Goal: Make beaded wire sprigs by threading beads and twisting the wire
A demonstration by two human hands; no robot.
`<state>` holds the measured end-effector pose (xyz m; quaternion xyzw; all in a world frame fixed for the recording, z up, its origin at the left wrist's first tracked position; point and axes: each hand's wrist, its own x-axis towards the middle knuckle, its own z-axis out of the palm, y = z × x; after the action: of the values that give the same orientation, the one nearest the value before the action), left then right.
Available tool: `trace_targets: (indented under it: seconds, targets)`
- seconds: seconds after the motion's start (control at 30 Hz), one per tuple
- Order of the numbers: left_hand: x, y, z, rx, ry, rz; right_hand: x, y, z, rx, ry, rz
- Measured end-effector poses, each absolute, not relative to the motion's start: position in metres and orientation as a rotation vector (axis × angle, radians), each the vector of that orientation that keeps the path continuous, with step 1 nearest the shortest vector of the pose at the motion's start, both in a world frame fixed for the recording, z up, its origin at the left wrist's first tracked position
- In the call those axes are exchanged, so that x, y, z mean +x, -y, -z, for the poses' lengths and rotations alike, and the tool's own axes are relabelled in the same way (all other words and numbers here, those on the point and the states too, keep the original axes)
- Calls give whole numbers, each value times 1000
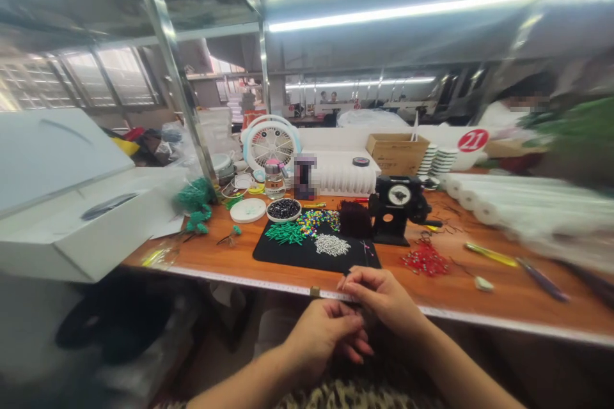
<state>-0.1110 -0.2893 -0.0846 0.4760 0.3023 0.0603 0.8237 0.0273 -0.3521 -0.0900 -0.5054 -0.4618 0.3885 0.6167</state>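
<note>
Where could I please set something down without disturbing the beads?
Bare wood shows left of the black mat, before the green sprig, and between the red pile and the measuring tape. The mat's middle is crowded with bead piles; the left hand and right hand are before it.

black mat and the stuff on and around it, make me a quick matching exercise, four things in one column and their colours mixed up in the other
1. slim pieces at the left of the mat
2. small beads heaped near the mat's front
3. loose pile to the right of the mat
4. pieces in the dish

A. red
B. black
C. green
D. silvery

Pairs: 1-C, 2-D, 3-A, 4-B
</note>
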Motion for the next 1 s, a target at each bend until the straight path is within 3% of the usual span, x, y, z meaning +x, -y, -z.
trace_targets:
  seconds: [0.3, 0.5, 0.7, 0.83, 1.0]
  targets:
    - [-126, 291, 55, 1103, -428, 16, 28, 350, 98, -1103, 762, -998]
    - [-143, 271, 22, 1150, -167, -383, 29, 348, 103, -984, 701, -989]
    - [-144, 246, 18, 1222, -502, -814, 33, 347, 99, -1016, 738, -1043]
    - [-124, 254, 38, 906, -731, -615, 25, 344, 93, -987, 626, -1052]
    - [-102, 270, 58, 784, -680, -521, 10, 346, 88, -1149, 758, -908]
